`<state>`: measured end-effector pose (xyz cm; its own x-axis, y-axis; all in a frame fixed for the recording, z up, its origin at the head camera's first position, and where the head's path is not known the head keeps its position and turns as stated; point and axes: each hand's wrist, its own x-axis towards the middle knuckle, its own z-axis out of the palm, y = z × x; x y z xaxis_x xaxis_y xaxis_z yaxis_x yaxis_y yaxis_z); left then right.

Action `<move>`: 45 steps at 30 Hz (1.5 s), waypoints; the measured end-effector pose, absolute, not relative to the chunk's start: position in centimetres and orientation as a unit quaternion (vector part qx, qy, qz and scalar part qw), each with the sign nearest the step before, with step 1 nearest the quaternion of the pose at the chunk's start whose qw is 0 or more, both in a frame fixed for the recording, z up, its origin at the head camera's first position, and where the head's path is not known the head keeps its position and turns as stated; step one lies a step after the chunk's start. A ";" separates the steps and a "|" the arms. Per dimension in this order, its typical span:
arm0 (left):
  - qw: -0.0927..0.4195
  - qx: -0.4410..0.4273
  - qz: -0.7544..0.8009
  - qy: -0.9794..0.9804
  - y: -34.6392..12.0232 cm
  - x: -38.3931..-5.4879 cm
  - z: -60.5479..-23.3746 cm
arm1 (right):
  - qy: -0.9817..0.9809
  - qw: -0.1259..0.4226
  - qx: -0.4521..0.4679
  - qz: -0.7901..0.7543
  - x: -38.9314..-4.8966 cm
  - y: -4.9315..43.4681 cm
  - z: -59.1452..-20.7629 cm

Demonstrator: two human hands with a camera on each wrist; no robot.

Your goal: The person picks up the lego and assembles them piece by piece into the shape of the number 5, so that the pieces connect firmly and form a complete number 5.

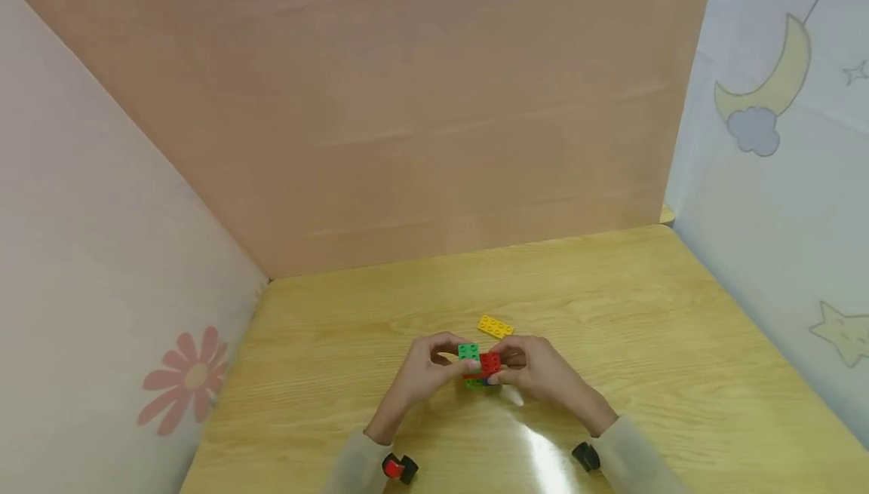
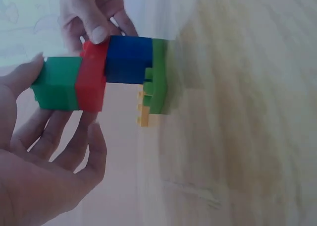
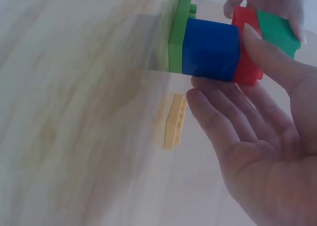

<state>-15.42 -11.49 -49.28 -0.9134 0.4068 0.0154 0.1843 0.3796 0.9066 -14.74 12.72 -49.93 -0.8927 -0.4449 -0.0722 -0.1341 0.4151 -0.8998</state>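
Note:
A small stack of toy building bricks sits on the wooden table between both hands. Its base is a thin light-green plate (image 2: 159,77), bearing a blue brick (image 3: 210,50). Above the blue one lies a red brick (image 1: 490,363), set across it and reaching out to the left. On that overhanging part sits a green brick (image 1: 468,351). My left hand (image 1: 424,375) pinches the green brick between thumb and fingers. With the thumb on the red brick and fingers behind, my right hand (image 1: 546,373) grips the red brick from the right side.
A yellow plate (image 1: 495,326) with studs up lies on the table (image 1: 326,373) just behind the stack. A tan panel (image 1: 434,117) closes off the back, with pale decorated walls at left and right. Dark bands (image 1: 400,468) sit at the wrists.

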 end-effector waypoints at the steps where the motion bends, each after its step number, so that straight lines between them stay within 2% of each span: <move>1: 0.099 0.178 0.532 0.822 -11.4 -15.3 -49.5 | 0.827 0.153 -0.174 -0.512 -14.7 12.8 -49.9; 7: 0.052 0.163 0.561 0.810 -10.9 -14.3 -50.3 | 0.836 0.143 -0.191 -0.494 -14.9 13.0 -50.0; 13: 0.048 0.159 0.618 0.769 -10.6 -13.7 -50.8 | 0.855 0.134 -0.225 -0.448 -15.0 13.8 -49.5; 21: 0.058 0.146 0.609 0.777 -10.2 -13.8 -51.0 | 0.894 0.016 -0.238 -0.379 -16.6 15.9 -48.8; 25: 0.057 0.140 0.609 0.779 -10.1 -13.8 -51.0 | 0.910 -0.009 -0.240 -0.338 -17.9 16.1 -49.4; 35: 0.061 0.133 0.602 0.785 -10.1 -13.7 -51.2 | 0.926 0.035 -0.226 -0.300 -20.9 14.8 -50.4; 45: 0.064 0.138 0.610 0.778 -10.3 -13.8 -51.1 | 0.935 0.040 -0.224 -0.273 -22.2 13.2 -51.0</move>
<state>-13.77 -10.27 -51.12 -0.9534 0.2939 0.0685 0.1367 0.2181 0.9663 -22.25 13.25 -50.97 -0.8964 -0.4406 0.0481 -0.3971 0.7502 -0.5287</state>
